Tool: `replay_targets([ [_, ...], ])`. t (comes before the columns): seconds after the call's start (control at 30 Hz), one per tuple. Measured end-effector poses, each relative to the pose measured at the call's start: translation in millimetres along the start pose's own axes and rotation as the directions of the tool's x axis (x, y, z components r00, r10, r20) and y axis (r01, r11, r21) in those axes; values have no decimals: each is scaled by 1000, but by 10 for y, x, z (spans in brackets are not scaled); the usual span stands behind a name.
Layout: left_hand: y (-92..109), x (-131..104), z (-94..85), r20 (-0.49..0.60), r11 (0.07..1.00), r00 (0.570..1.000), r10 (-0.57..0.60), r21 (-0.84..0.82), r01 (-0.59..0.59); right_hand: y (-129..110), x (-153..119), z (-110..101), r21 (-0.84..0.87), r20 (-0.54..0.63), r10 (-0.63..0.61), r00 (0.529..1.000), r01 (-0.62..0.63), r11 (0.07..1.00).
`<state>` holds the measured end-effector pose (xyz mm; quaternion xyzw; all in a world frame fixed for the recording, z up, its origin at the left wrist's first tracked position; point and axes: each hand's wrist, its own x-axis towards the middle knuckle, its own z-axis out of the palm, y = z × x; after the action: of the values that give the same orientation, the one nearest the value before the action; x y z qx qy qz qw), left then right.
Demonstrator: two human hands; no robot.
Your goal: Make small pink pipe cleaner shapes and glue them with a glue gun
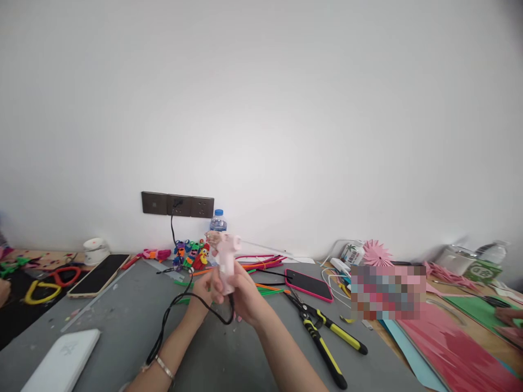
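Observation:
My right hand (pixel 245 294) is wrapped round the handle of a pale pink glue gun (pixel 226 261), held upright above the grey work mat (pixel 134 310). The gun's front end points left, and a thin clear stick (pixel 265 249) runs to the right from behind it. From the handle's bottom a black cord (pixel 175 299) loops over my left forearm. Close against the gun on its left is my left hand (pixel 203 289); its fingers are mostly hidden, so their grip cannot be made out. Pipe cleaners (pixel 265 262) in several colours lie behind my hands.
Yellow-black pliers (pixel 322 326) and a pink-edged phone (pixel 309 285) lie right. Left are a white power bank (pixel 63 362), another phone (pixel 100 276) and scissors (pixel 43 292). Small colourful figures (pixel 192 254) and a bottle (pixel 218 220) stand by the wall. Other people's hands (pixel 510 318) show at both edges.

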<state>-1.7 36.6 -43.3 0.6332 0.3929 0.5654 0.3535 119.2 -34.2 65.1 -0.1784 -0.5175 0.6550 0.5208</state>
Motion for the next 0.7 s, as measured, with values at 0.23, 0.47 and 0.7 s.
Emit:
replay_targets([
  [0.23, -107, 11, 49, -68, 1000, 997, 26, 19, -25, 83, -424, -424, -34, -241, 25, 970, -34, 999],
  [0.47, -79, -22, 29, -85, 997, 995, 52, 68, -47, 437, -673, -726, -18, -395, 76, 916, -91, 996],
  [0.7, 77, -24, -17, -50, 996, 999, 1, 92, 4, 538, -754, -786, -33, -398, 110, 911, -134, 990],
])
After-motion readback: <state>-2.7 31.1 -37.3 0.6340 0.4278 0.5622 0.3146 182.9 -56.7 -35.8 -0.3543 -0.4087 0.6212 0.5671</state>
